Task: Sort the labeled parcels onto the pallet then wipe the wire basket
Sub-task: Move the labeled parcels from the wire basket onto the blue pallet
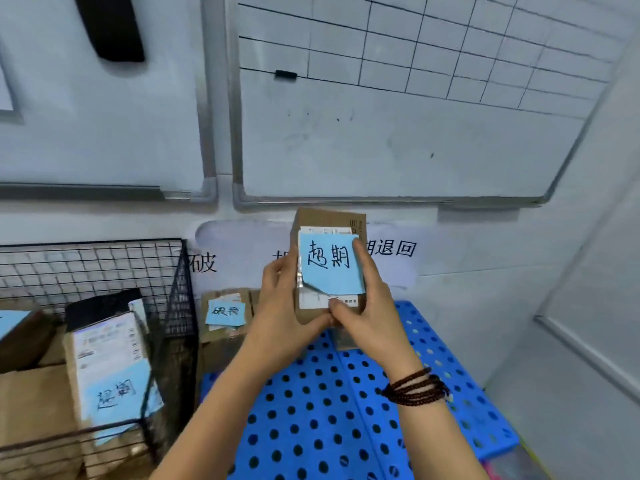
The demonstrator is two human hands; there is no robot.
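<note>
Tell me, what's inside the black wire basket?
Several cardboard parcels; one carries a blue note. The basket floor and anything underneath them is covered.

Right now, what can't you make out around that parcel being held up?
1. Head view: the wall sign behind the parcel; its first characters are hidden by the parcel and right hand.
2. Head view: the parcel's printed label is mostly covered by the blue note, the rest too small.
3. Head view: the basket is cut off by the left and bottom edges, so its parcel count is unclear.
</note>
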